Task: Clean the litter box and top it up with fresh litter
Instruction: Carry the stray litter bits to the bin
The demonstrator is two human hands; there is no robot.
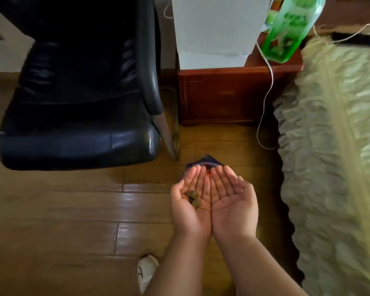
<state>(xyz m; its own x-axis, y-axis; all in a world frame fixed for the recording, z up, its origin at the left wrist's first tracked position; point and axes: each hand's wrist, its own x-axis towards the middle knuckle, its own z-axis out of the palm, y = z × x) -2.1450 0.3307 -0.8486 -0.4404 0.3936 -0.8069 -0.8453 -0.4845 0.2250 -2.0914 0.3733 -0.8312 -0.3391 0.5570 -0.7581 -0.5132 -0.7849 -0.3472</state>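
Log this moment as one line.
left hand: open, palm up, small clumps on it | right hand: open, cupped alongside | litter box: not visible

Black leather armchair [73, 99] with a curved dark armrest, standing at left on a glossy brown wood-plank floor [73, 210]. Just right of it, a low reddish-brown wooden cabinet [229, 97], bearing a tall white paper bag [218, 28] with string handles and a translucent green plastic package [291, 28] leaning tilted at the cabinet's right edge. Thin pale cord [267, 92] hanging down the cabinet's right side in a loop. Along the right, a cream quilted bedspread [333, 146] with a dark scalloped border. Near the bottom edge, a white slipper [145, 272] on the planks.
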